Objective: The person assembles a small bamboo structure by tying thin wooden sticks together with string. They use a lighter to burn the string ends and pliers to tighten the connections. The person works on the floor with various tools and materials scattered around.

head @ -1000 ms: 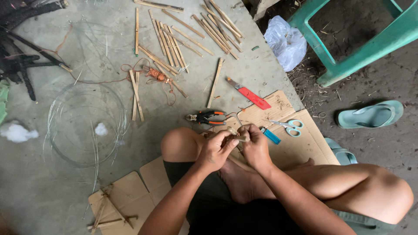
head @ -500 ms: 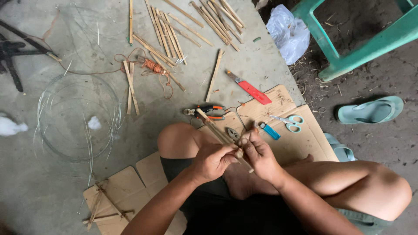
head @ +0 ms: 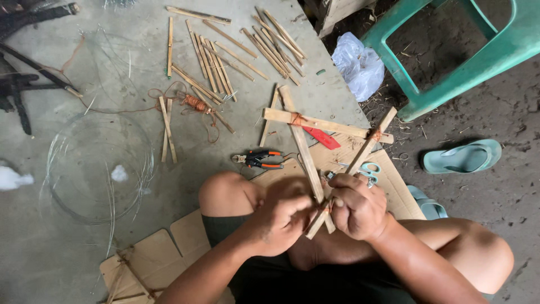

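Both hands — left hand, right hand — are clamped on the lower corner of a bamboo stick frame above the lap. Two upper joints look bound with orange cord; this corner seems unfinished. Loose sticks lie well apart on the floor, pliers near — room enough.

Soft, even daylight lit the scene, bright enough on the grey concrete floor and free of glare. Shadows were faint: only a thin soft one lay under the green plastic chair, and the dirt ground right of that chair looked dimmer. Focus was sharp around the chair, with slight bending and softness toward the corners.
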